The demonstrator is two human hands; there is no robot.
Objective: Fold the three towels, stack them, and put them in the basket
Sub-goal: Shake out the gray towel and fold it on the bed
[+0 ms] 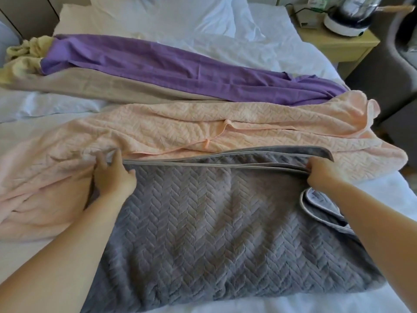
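A folded gray towel (214, 222) lies at the near edge of the bed (24, 141), its layered hems turned away from the person. The left hand (115, 175) pinches the far left corner with its fingers curled. The right hand (320, 172) grips the stacked hems at the far right corner, fingertips tucked under the fabric. A rumpled pink towel (203, 125) lies just beyond, touching the gray one. A purple towel (169, 68) stretches across the middle of the bed.

white-sheeted bed (29, 141), pillows (158, 16) far past left hand (115, 175); pale wood nightstand (352, 45) far past right hand (320, 175), white-based appliance (345, 26) on it; grey armchair (399, 64) just right of that; soft daylight
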